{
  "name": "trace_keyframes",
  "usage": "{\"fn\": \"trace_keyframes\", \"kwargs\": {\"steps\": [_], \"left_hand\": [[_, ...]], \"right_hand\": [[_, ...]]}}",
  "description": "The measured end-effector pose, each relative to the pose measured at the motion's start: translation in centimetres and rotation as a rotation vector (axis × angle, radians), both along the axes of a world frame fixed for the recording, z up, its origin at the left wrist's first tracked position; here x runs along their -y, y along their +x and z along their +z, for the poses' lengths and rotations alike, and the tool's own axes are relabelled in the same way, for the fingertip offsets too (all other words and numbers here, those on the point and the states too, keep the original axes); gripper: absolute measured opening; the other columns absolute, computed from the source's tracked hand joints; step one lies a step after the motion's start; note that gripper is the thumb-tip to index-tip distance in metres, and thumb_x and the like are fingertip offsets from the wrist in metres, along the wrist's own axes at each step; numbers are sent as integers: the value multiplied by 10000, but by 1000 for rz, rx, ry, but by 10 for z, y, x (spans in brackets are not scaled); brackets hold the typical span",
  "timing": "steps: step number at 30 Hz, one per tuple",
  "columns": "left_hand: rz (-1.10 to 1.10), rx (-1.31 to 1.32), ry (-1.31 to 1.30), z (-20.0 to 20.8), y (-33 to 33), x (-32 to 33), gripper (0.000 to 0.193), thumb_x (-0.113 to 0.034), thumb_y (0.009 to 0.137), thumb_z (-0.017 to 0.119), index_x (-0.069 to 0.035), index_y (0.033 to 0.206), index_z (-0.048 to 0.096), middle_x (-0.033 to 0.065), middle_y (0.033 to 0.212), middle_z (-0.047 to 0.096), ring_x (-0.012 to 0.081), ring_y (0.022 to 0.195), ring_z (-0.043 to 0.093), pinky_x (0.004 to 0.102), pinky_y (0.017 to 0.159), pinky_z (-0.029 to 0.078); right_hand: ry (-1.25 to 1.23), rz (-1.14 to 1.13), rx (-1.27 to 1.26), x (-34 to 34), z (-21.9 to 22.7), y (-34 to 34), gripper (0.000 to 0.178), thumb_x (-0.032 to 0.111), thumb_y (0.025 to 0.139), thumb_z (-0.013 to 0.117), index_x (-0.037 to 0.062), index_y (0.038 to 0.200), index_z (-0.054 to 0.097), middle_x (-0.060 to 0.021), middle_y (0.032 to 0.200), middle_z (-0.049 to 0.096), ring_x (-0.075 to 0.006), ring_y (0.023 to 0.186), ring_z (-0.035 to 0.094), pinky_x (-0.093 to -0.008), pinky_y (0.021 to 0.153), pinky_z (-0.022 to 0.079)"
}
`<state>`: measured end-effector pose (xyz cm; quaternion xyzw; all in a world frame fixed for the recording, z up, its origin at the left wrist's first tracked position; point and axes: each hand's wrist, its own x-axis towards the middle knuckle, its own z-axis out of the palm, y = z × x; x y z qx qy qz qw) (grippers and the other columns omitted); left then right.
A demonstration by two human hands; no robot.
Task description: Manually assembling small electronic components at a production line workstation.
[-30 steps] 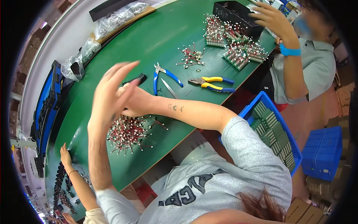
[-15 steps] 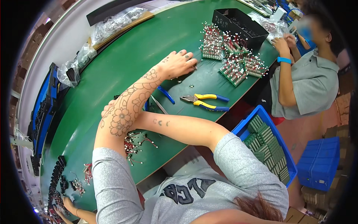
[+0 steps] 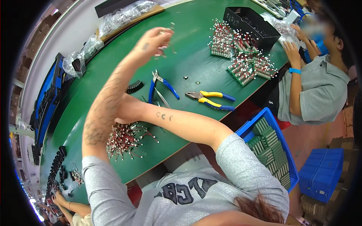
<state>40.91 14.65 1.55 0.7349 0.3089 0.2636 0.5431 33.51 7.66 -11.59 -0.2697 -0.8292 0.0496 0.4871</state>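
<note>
My left hand [image 3: 156,37] is raised over the green table [image 3: 188,41], fingers pinched on a few small wired parts that dangle from it. Its tattooed forearm crosses in front of my right arm. My right hand [image 3: 126,111] reaches left to a heap of red-wired parts [image 3: 124,139] near the table's front edge and is mostly hidden behind the left forearm, so its grip cannot be seen.
Blue-handled cutters [image 3: 162,84] and yellow-and-blue pliers [image 3: 211,100] lie mid-table. Boards studded with white-tipped parts [image 3: 241,56] and a black tray [image 3: 249,20] stand far right, by a co-worker [image 3: 320,90]. A blue crate of green boards [image 3: 271,143] sits below the edge. Another person's hand [image 3: 60,199] shows at lower left.
My left hand went from above the heap out across the table, then lifted with small wired parts in its fingers. The right arm has stayed at the heap.
</note>
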Motion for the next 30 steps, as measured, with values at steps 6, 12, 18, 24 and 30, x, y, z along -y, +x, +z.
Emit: {"fn": "trace_keyframes", "kwargs": {"steps": [6,12,18,24,30], "left_hand": [[209,-28,9,61,-158,64,260,-207,980,600,-82,1207,622,-44,842,567,-5,666,459,129,529,281],[503,-148,17,24,-262,114,280,-186,946,645,-101,1211,610,-52,792,538,10,580,378,158,488,262],[495,-352,47,-9,-283,140,419,-197,926,678,-103,1320,571,15,957,642,39,694,537,156,572,382],[456,-220,44,-38,-297,131,517,-141,926,667,-58,1409,500,98,1141,662,96,842,624,181,702,490],[354,-26,-154,-32,-302,130,576,-54,922,645,-18,1458,438,155,1229,642,147,934,654,237,829,547]], "right_hand": [[221,-264,191,1,29,5,155,185,642,639,140,783,594,-58,774,595,-247,727,577,-368,673,448],[149,-394,123,-15,20,25,238,144,682,675,125,919,679,-42,881,655,-236,829,622,-352,773,468],[50,-335,104,-15,16,22,240,134,742,685,120,982,690,-5,941,654,-207,909,605,-335,860,454],[30,-330,118,-15,17,22,230,122,749,678,112,978,688,-2,949,654,-202,919,604,-333,865,453],[5,-323,125,-13,18,24,235,114,749,679,109,984,690,-3,959,655,-199,932,604,-334,870,453]]}}
